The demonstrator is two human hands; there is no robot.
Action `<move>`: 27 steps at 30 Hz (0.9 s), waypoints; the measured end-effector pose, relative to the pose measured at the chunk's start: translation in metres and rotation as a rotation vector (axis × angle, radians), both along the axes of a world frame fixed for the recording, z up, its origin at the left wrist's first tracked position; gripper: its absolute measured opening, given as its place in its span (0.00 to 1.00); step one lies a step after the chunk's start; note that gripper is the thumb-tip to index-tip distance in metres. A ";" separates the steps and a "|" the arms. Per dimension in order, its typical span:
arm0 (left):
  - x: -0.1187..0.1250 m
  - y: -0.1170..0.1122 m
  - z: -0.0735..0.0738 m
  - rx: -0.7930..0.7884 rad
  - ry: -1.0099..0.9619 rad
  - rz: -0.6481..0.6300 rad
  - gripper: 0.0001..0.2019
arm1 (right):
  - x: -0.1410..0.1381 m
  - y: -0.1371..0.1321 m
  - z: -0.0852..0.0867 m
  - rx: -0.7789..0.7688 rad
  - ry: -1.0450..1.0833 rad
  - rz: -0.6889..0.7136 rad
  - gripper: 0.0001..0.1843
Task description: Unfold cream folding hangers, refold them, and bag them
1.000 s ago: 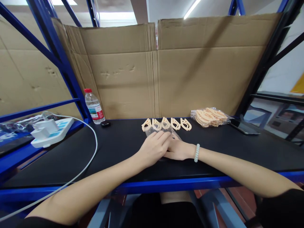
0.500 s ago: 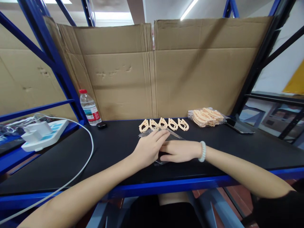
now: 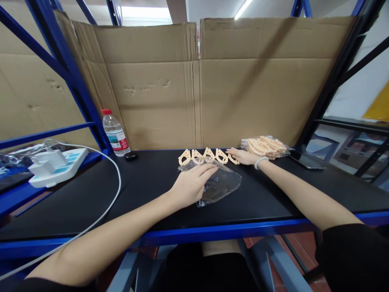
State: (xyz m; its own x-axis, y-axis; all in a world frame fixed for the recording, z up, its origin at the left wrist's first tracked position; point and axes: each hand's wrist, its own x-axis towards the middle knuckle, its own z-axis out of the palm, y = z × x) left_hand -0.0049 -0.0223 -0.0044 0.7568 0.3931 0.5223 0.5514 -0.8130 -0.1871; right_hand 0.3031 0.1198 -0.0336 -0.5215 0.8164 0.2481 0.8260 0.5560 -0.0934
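Note:
My left hand (image 3: pixel 191 184) lies on a clear plastic bag (image 3: pixel 225 184), fingers stretched out and pressing its left part to the black table. Behind the bag stands a row of several beige plastic teardrop-shaped pieces, each with an open middle; one is the leftmost piece (image 3: pixel 184 157). At the right end of that row, my right hand (image 3: pixel 244 156) has its fingers closed over the last beige piece (image 3: pixel 233 159) and hides part of it. The thumb is hardly visible. A pale bead bracelet (image 3: pixel 260 161) circles the right wrist.
A bagged stack of beige pieces (image 3: pixel 266 147) lies just beyond the right hand, beside a phone (image 3: pixel 306 161). At left are a water bottle (image 3: pixel 116 136), a small black object (image 3: pixel 131 156), and a white power strip (image 3: pixel 65 168) with its cable (image 3: pixel 119 182). Cardboard (image 3: pixel 152 93) walls the back.
My right hand has left the bag and moved right and away to the last beige piece. The bag is now largely uncovered. My left hand stays on it.

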 end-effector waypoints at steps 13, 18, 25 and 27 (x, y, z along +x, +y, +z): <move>-0.001 0.001 -0.002 0.008 0.010 -0.011 0.30 | 0.025 -0.059 0.030 -0.086 -0.101 -0.037 0.23; 0.000 0.000 -0.001 0.019 0.025 0.003 0.29 | 0.032 -0.109 0.036 -0.123 -0.027 0.060 0.26; 0.000 -0.001 0.000 0.019 0.027 0.002 0.30 | 0.028 -0.168 0.018 -0.021 0.132 -0.006 0.18; 0.001 -0.001 0.000 0.011 0.037 0.006 0.31 | 0.022 -0.185 0.014 0.024 0.170 -0.025 0.18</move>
State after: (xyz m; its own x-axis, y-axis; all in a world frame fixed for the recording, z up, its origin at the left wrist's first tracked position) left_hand -0.0043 -0.0233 -0.0042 0.7737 0.3914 0.4982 0.5483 -0.8076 -0.2170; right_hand 0.3248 -0.0648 -0.0193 -0.4501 0.8212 0.3507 0.8129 0.5394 -0.2196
